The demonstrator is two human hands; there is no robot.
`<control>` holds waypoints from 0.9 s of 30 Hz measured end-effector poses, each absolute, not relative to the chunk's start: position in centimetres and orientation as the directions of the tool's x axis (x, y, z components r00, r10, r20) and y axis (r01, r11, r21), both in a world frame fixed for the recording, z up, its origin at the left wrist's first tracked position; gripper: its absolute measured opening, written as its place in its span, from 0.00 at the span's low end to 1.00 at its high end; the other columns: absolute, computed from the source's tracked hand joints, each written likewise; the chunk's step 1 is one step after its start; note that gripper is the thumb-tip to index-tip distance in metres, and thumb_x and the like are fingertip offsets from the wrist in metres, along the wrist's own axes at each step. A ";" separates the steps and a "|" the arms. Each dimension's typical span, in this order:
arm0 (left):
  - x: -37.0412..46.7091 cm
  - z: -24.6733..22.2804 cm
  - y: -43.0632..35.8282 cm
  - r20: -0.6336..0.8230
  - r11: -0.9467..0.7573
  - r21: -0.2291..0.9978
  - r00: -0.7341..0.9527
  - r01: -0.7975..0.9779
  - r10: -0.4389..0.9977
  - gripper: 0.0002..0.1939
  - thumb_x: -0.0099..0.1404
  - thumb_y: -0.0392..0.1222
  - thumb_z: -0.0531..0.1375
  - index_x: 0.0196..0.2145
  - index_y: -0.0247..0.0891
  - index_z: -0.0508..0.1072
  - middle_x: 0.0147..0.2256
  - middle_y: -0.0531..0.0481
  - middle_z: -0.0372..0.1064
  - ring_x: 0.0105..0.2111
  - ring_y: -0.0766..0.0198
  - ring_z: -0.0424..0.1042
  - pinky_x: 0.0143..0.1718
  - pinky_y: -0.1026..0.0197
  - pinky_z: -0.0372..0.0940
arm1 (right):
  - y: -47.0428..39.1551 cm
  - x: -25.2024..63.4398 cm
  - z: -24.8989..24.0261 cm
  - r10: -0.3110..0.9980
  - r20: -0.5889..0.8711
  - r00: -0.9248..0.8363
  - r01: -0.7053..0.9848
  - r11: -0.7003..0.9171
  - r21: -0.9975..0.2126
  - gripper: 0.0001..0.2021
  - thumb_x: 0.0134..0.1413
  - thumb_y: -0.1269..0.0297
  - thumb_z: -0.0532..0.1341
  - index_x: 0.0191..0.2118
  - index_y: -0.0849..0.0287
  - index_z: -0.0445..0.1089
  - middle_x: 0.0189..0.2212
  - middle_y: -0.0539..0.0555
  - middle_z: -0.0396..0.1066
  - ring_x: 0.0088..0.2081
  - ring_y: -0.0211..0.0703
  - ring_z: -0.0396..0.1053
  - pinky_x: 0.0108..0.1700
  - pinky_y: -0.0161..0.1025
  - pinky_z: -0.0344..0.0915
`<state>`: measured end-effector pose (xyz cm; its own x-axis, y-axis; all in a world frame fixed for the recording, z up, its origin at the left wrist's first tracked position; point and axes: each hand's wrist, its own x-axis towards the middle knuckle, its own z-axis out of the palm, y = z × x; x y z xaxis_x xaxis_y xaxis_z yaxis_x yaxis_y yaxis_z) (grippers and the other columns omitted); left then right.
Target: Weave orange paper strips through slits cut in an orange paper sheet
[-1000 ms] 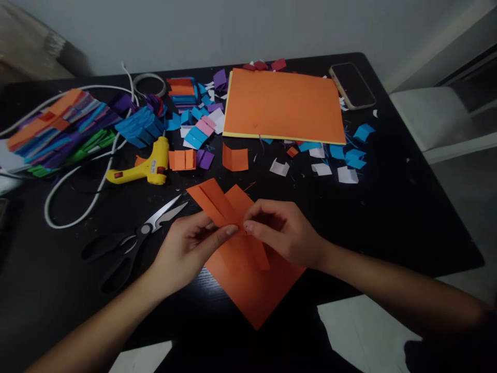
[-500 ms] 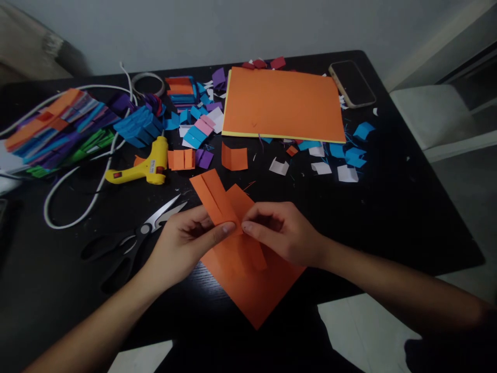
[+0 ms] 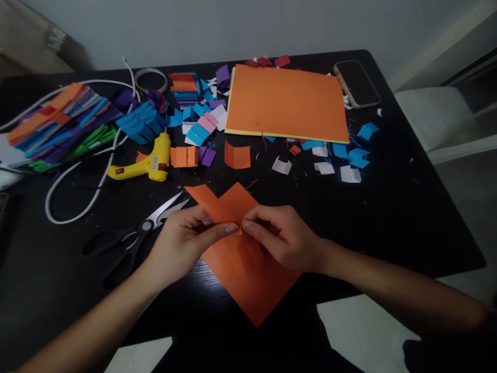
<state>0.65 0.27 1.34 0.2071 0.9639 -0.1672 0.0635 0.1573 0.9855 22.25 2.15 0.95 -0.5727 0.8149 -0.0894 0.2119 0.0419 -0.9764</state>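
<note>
Folded orange paper (image 3: 213, 206) is held above a larger orange sheet (image 3: 258, 300) on the black tabletop (image 3: 388, 223). Its near part is pinched between thumb and fingers of the left hand (image 3: 186, 241); beside it, the right hand's (image 3: 289, 238) fingertips are closed together, their grip partly hidden.

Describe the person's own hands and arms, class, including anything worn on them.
The left hand and right hand are ungloved, with no ring, watch or bracelet visible. Both forearms are bare; plain dark fabric, apparently a sleeve, shows beyond the right one.
</note>
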 end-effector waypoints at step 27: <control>0.6 1.2 0.4 -0.346 0.386 0.920 0.312 -0.075 0.885 0.09 0.66 0.33 0.69 0.42 0.44 0.86 0.39 0.51 0.85 0.38 0.62 0.85 0.38 0.69 0.78 | 2.1 22.3 0.8 0.804 -0.140 -0.578 0.201 -0.026 -0.979 0.10 0.68 0.64 0.60 0.35 0.61 0.74 0.23 0.45 0.63 0.24 0.32 0.59 0.25 0.32 0.55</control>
<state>0.64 0.36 1.22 0.3119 0.8849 -0.3460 -0.0748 0.3859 0.9195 22.32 2.06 0.79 -0.5776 0.8043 -0.1396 0.2008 -0.0258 -0.9793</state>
